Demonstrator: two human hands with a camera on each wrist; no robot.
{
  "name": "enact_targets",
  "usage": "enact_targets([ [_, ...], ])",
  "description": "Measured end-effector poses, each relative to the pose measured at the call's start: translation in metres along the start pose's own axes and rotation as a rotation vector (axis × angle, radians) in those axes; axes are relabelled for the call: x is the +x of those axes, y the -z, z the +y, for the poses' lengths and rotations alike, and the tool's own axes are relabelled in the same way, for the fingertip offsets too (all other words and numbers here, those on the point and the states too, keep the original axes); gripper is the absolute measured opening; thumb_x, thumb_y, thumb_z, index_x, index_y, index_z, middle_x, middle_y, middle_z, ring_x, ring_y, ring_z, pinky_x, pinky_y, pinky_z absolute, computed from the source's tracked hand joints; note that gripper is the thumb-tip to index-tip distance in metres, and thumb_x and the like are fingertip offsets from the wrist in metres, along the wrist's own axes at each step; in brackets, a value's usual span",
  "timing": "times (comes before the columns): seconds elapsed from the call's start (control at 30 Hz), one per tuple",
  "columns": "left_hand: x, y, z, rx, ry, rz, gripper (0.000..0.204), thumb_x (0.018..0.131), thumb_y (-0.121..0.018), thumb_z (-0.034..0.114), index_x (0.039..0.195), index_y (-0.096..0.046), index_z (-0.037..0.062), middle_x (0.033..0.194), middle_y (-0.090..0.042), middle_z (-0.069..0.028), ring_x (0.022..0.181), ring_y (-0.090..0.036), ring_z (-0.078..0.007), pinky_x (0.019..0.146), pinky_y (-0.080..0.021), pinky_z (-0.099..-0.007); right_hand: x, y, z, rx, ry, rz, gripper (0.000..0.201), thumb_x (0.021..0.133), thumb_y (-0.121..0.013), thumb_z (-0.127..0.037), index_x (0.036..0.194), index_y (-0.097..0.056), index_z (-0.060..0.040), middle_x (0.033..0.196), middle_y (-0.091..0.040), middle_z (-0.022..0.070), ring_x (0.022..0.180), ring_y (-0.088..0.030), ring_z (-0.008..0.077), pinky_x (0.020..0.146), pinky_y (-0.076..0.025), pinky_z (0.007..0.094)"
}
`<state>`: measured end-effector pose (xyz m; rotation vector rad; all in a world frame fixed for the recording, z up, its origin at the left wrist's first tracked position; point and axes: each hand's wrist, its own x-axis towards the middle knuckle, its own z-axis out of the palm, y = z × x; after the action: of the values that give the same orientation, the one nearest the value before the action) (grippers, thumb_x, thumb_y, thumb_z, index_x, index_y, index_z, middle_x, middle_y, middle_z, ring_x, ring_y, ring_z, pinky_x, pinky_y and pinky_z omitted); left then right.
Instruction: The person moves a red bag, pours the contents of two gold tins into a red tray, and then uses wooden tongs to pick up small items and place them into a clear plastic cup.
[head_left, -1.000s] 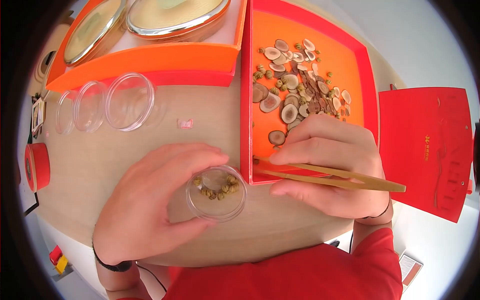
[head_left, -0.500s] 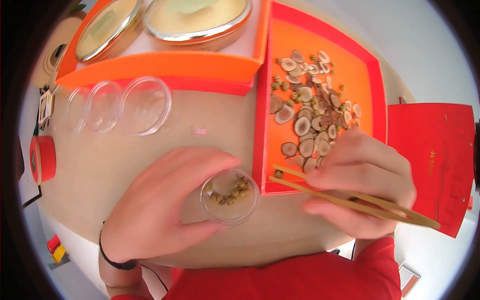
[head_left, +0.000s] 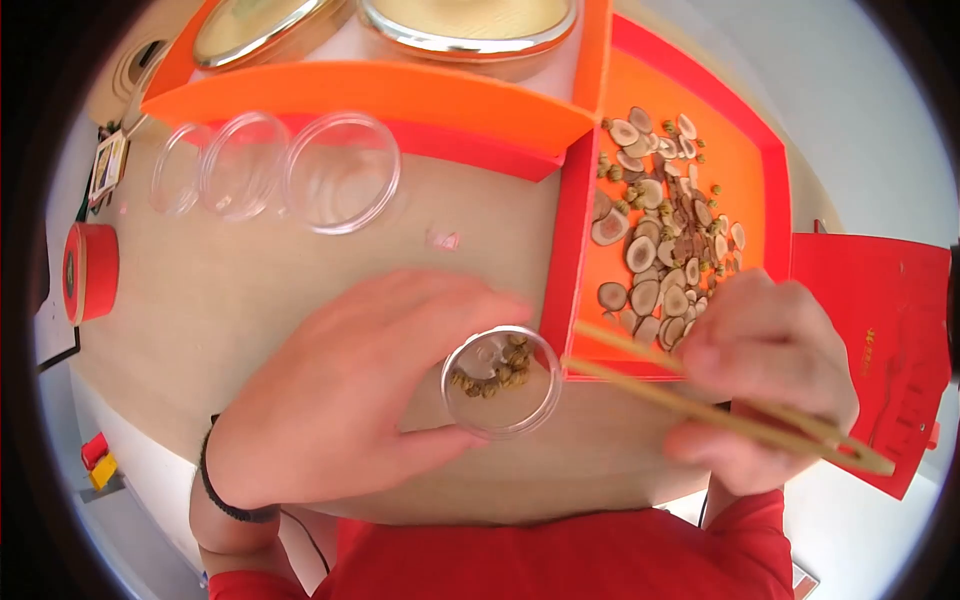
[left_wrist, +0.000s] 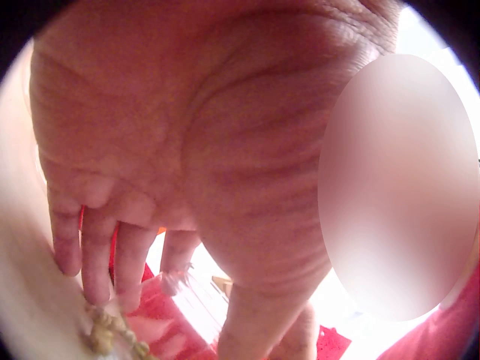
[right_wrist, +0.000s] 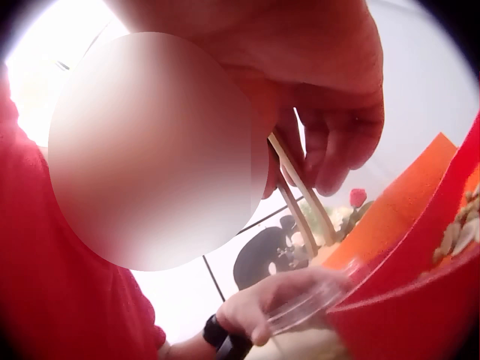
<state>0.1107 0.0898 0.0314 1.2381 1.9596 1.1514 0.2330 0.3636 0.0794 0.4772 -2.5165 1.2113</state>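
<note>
In the head view, the left hand [head_left: 350, 390] holds a small round clear container [head_left: 500, 412] between thumb and fingers, with several brown-green dried balls [head_left: 512, 372] inside. The right hand [head_left: 770, 370] grips wooden tweezers [head_left: 650, 394], whose two tips stand apart over the near-left wall of the red tray [head_left: 568, 290], beside the container; whether anything lies between them cannot be told. The right wrist view shows the tweezers [right_wrist: 307, 193] pointing down near the clear container [right_wrist: 307, 306]. Balls [left_wrist: 112, 331] show under the fingertips in the left wrist view.
Dried slices [head_left: 645, 295] and more balls lie on the tray's orange floor. Several clear round containers [head_left: 340, 222] stand left, before an orange box [head_left: 370, 90] with gold-lidded tins. A small pink packet [head_left: 445, 240], a red tin [head_left: 92, 272] and a red lid [head_left: 870, 340] are around.
The head view has shifted. The tweezers, seen around a ball in the tray's near corner half a second ago, are now over the tray wall, closer to the container. The left hand keeps its hold.
</note>
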Motion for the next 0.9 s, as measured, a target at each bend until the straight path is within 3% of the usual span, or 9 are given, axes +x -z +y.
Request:
enact_targets([
  [0.17, 0.006, 0.001, 0.006, 0.000, 0.009, -0.027, 0.074, 0.069, -0.094, 0.012, 0.138, -0.067, 0.0052, 0.137, -0.070, -0.0148, 0.127, -0.065, -0.0377, 0.109, -0.052, -0.0460, 0.004, 0.002, 0.012, -0.164, -0.240, 0.005, 0.037, 0.074, -0.097, -0.017, 0.102, -0.081, -0.0012, 0.097, -0.072, 0.0130, 0.082, -0.069, 0.0223, 0.071, -0.053, 0.0328],
  [0.27, 0.007, 0.002, 0.008, 0.003, 0.024, -0.047, 0.075, 0.068, -0.095, 0.011, 0.137, -0.068, 0.0051, 0.138, -0.070, -0.0154, 0.127, -0.066, -0.0374, 0.109, -0.052, -0.0459, 0.003, 0.002, 0.018, -0.142, -0.271, -0.032, 0.034, 0.074, -0.095, -0.009, 0.104, -0.082, -0.0016, 0.098, -0.073, 0.0109, 0.082, -0.070, 0.0213, 0.072, -0.054, 0.0323],
  [0.53, 0.010, 0.000, 0.008, 0.021, 0.017, -0.052, 0.074, 0.070, -0.095, 0.014, 0.138, -0.067, 0.0062, 0.136, -0.071, -0.0137, 0.125, -0.067, -0.0361, 0.106, -0.054, -0.0468, 0.000, -0.001, 0.033, -0.061, -0.253, -0.030, 0.035, 0.075, -0.095, -0.008, 0.107, -0.081, -0.0018, 0.099, -0.073, 0.0105, 0.083, -0.071, 0.0233, 0.071, -0.056, 0.0337],
  [0.63, 0.011, 0.001, 0.008, 0.012, 0.022, -0.065, 0.074, 0.070, -0.095, 0.014, 0.138, -0.067, 0.0059, 0.136, -0.071, -0.0137, 0.126, -0.067, -0.0362, 0.107, -0.054, -0.0466, -0.001, -0.002, 0.035, -0.057, -0.235, -0.036, 0.036, 0.076, -0.095, -0.009, 0.108, -0.081, -0.0021, 0.098, -0.072, 0.0099, 0.081, -0.069, 0.0231, 0.070, -0.054, 0.0337],
  [0.73, 0.010, 0.001, 0.006, -0.013, 0.044, -0.077, 0.082, 0.062, -0.095, 0.009, 0.139, -0.068, 0.0045, 0.140, -0.070, -0.0153, 0.130, -0.065, -0.0356, 0.110, -0.051, -0.0459, -0.002, 0.000, 0.031, -0.046, -0.289, -0.078, 0.037, 0.076, -0.095, -0.009, 0.109, -0.081, -0.0021, 0.096, -0.070, 0.0094, 0.079, -0.067, 0.0224, 0.068, -0.052, 0.0339],
  [0.9, 0.008, 0.000, 0.006, -0.015, 0.035, -0.063, 0.082, 0.062, -0.095, 0.009, 0.139, -0.068, 0.0044, 0.140, -0.070, -0.0157, 0.129, -0.065, -0.0363, 0.110, -0.051, -0.0466, 0.002, 0.002, 0.026, -0.094, -0.310, -0.103, 0.040, 0.073, -0.096, -0.012, 0.110, -0.081, -0.0041, 0.085, -0.067, 0.0067, 0.073, -0.063, 0.0195, 0.063, -0.046, 0.0325],
])
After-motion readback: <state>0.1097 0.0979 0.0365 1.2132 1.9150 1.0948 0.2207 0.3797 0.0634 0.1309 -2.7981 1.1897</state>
